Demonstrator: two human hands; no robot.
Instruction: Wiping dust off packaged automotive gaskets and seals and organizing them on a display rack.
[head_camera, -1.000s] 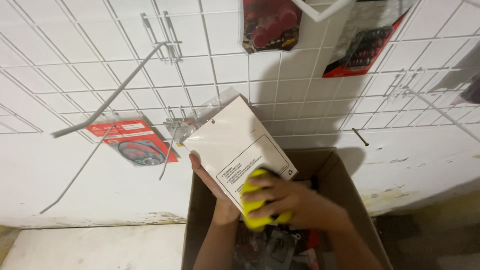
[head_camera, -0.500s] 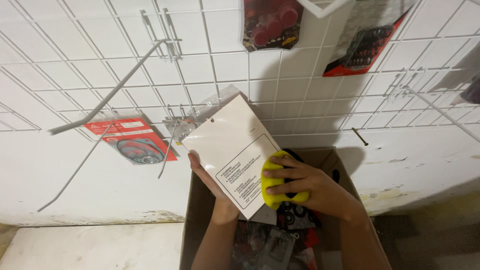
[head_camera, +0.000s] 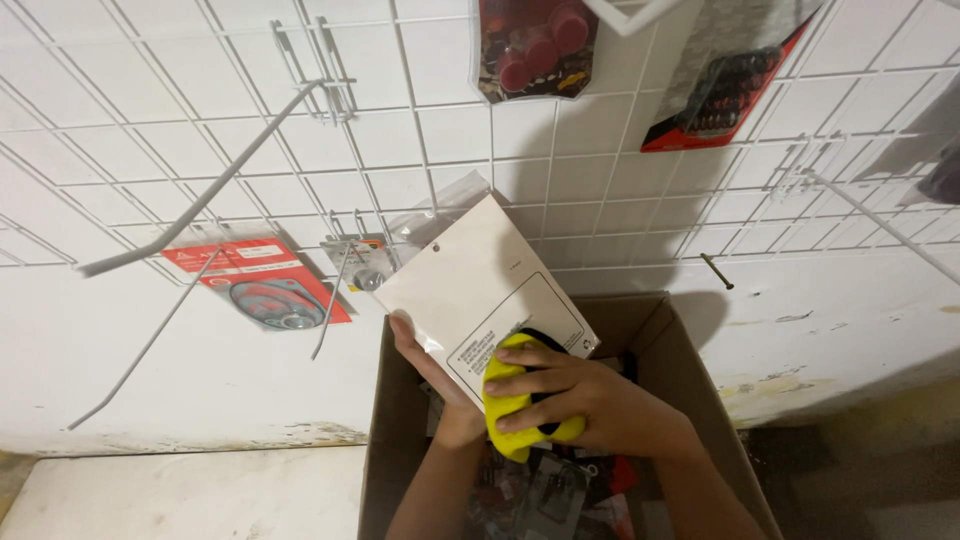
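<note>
My left hand (head_camera: 437, 378) holds a flat white product card (head_camera: 470, 282) from beneath, its plain back facing me and tilted toward the wall. My right hand (head_camera: 580, 395) is closed around a yellow and black tool (head_camera: 515, 402), pressed against the lower edge of the card. Both hands hover over an open cardboard box (head_camera: 672, 352) that holds several packaged items in red and black (head_camera: 560, 490).
A white wire grid panel (head_camera: 150, 140) covers the wall, with long bare hooks (head_camera: 200, 195) sticking out. Hanging on it are a red carded pack (head_camera: 262, 287), a small bagged part (head_camera: 365, 268), a pack of red parts (head_camera: 535, 45) and another pack (head_camera: 722, 85).
My right hand with the yellow tool rose from the box, then dropped slightly and shifted left under the card. The card has stayed almost in place.
</note>
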